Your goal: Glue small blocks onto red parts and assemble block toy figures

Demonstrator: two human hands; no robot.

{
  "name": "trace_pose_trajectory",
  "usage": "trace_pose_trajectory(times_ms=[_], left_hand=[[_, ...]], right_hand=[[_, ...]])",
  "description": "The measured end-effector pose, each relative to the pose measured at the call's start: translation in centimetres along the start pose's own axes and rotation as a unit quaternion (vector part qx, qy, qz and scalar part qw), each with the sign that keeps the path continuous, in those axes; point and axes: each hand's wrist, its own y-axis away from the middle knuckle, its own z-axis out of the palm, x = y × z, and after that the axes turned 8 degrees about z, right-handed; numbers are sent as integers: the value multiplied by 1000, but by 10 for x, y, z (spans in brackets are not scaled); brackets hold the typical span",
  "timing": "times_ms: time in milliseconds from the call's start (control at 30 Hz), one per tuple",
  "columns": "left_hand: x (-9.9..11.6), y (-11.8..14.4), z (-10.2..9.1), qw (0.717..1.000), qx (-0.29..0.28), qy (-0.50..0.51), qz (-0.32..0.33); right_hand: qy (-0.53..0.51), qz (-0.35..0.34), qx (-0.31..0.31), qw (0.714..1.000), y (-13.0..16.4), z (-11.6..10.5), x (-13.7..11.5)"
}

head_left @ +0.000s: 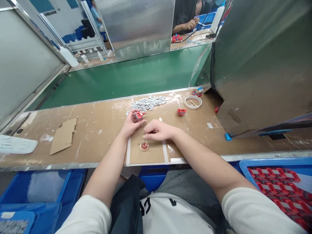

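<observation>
My left hand (pixel 131 125) holds a small red and grey plastic part (pixel 138 116) between thumb and fingers, just in front of a heap of small flat grey pieces (pixel 149 103). Pinched in my right hand (pixel 157 130) is a thin stick (pixel 146 139), pointing down. Its lower end is in a small round cup (pixel 144 145) with something reddish inside. The cup stands on a cardboard sheet (pixel 152 157) edged with white tape strips. Another red part (pixel 181 112) lies to the right of my hands.
A tape roll (pixel 193 102) and a red and blue part (pixel 197 91) lie at the back right. Cardboard (pixel 63 136) is at left. A green belt (pixel 131 74) runs behind the table. A blue crate (pixel 246 164) holds rows of red parts. Across, a co-worker's hands (pixel 191 24) are busy.
</observation>
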Motion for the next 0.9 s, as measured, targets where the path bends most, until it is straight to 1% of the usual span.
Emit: trace_pose_trajectory(times_ms=[33, 100, 167, 233, 300, 333, 400, 433, 500, 567, 633, 667, 700, 733, 767, 800, 833, 867, 900], left_hand=[[1, 0, 0, 1000, 8, 0, 0], [1, -1, -1, 1000, 27, -8, 11], [0, -3, -2, 998, 53, -16, 32], [-1, -5, -3, 996, 74, -17, 48], [-2, -7, -4, 995, 83, -17, 53], [-3, -7, -5, 995, 84, -18, 53], [-3, -8, -5, 995, 83, -21, 52], [-4, -9, -5, 995, 84, -21, 52], [-4, -11, -5, 994, 90, -18, 57], [-2, -13, -4, 993, 101, -16, 65], [0, -15, -3, 990, 115, -15, 74], [3, -16, -2, 989, 124, -16, 77], [5, -16, -1, 988, 131, -18, 78], [7, -16, 0, 987, 138, -21, 77], [9, -16, 1, 987, 143, -28, 74], [11, -15, 2, 986, 145, -36, 69], [13, -15, 3, 987, 144, -44, 62], [14, -15, 4, 987, 142, -55, 54], [14, -16, 5, 987, 139, -66, 46]], right_hand=[[33, 9, -36, 999, 0, 2, -1], [102, 26, -63, 992, 0, 5, -3], [143, 48, -66, 986, -1, 6, -4], [159, 77, -68, 982, -2, 4, -5], [168, 111, -46, 978, -2, -2, -6], [174, 131, -17, 976, -2, -6, -6], [200, 173, 80, 961, 1, -17, -6], [218, 194, 138, 947, 5, -23, -6], [250, 233, 244, 908, 17, -36, -7], [253, 267, 324, 872, 36, -48, -11], [224, 270, 402, 846, 62, -56, -19], [205, 249, 457, 829, 76, -60, -24], [189, 209, 525, 803, 92, -63, -30], [180, 154, 601, 763, 108, -67, -36], [178, 91, 675, 710, 126, -72, -43], [182, 31, 736, 651, 145, -77, -49], [194, -12, 780, 595, 165, -84, -54], [208, -30, 806, 553, 188, -92, -58], [223, -19, 821, 525, 212, -98, -61]])
